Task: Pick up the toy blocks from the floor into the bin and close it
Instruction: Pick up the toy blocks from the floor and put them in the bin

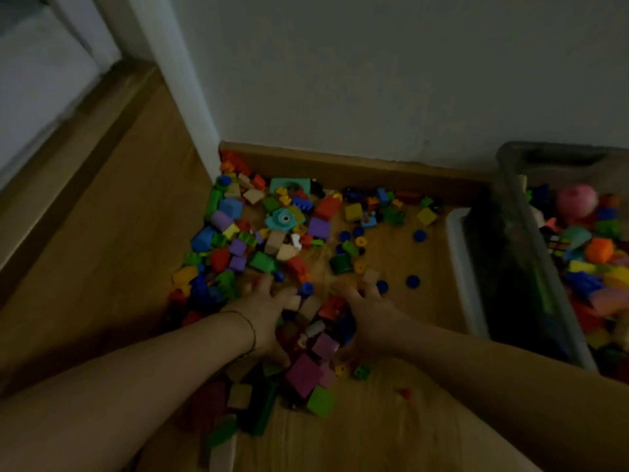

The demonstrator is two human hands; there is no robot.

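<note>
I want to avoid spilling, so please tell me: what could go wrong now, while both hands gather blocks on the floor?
1. The left hand and right hand press a loose heap of blocks between open fingers. If it is lifted this way, some may drop before reaching the bin.
2. Small blue round pieces lie apart from the heap and could easily be left behind.

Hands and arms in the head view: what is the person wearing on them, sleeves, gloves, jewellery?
The left forearm and right forearm are bare, with no sleeves in view, and neither the left hand nor the right hand wears a glove. A thin bracelet circles the left wrist; the right wrist shows nothing worn. The picture is too dim to tell rings.
</note>
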